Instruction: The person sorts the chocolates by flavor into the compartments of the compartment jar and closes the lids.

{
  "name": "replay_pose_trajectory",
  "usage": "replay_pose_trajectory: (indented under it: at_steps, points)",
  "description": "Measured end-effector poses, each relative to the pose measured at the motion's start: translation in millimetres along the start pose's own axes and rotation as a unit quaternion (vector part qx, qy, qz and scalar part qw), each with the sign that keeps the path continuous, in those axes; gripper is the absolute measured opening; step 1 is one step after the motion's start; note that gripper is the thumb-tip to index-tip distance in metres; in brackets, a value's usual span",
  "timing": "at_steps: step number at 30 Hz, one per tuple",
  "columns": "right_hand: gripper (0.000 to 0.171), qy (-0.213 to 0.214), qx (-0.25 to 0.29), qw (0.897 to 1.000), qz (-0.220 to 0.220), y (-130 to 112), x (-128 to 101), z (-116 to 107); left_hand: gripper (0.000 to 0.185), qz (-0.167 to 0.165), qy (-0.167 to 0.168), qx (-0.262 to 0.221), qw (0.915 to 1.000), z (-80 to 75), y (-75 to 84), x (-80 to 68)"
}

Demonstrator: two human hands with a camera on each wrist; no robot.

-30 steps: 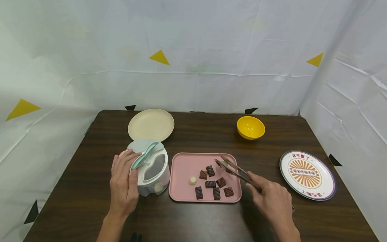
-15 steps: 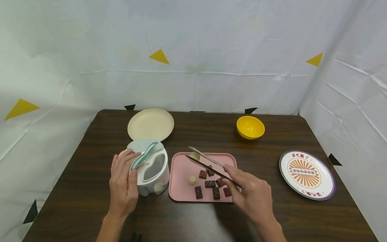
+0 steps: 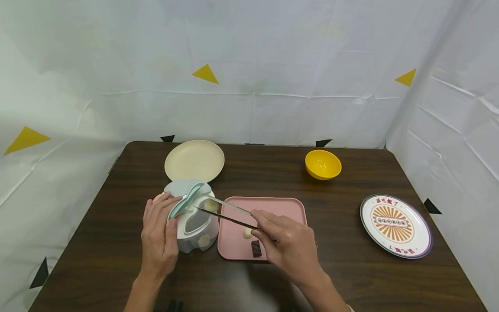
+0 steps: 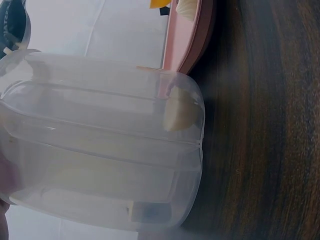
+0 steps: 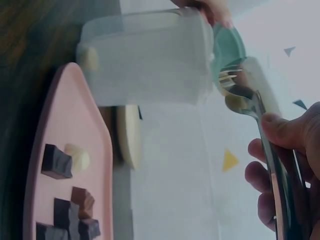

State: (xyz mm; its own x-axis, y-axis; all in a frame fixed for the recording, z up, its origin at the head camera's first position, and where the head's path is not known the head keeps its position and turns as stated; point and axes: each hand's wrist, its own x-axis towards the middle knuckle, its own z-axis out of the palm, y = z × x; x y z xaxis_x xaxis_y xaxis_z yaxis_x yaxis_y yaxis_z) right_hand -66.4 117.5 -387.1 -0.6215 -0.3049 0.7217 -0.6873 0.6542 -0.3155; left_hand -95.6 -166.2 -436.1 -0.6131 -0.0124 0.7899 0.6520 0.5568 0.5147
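Holding tongs (image 3: 228,212) with a pale candy (image 3: 211,205) over the container (image 3: 196,225), right hand (image 3: 288,247) pinches; left hand (image 3: 159,234) grips its side.

The container (image 3: 193,222) stands left of centre on the worktop (image 3: 351,277), the tray (image 3: 288,206) just to its right. Above the container lies a plate (image 3: 194,160); a bowl (image 3: 322,164) sits upper right, another plate (image 3: 396,225) far right. Tongs (image 3: 226,211) reach from over the tray to the container's top.

Both hands are bare: the left hand (image 3: 157,236) and the right hand (image 3: 290,247) wear no gloves, rings or watch. The forearms are bare too, no sleeve showing on either. Fingernails are short and unpainted.
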Motion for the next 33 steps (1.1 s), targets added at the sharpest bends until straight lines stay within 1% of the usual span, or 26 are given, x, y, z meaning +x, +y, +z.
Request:
replay_pose_trajectory:
  at_steps: [4,11,14,28,33]
  points:
    - [0.041,-0.003,0.007,1.000,-0.007,0,1,8,0.035,0.002,0.000,-0.001,1.0000,-0.2,0.0,0.6]
    - [0.041,-0.033,0.004,0.999,0.015,-4,0,15,0.034,0.003,0.000,-0.001,1.0000,-0.4,0.2,0.8]
    - [0.042,-0.041,0.009,0.999,0.017,-5,-1,16,0.034,0.002,0.001,-0.001,1.0000,-0.3,0.3,0.7]
    - [0.050,-0.057,-0.001,0.998,0.027,-4,-2,14,0.034,0.004,0.005,-0.003,1.0000,0.4,-0.2,0.2]
    - [0.054,-0.052,0.000,0.998,0.029,-1,-3,10,0.035,0.006,0.005,-0.002,1.0000,0.4,-0.8,0.4]
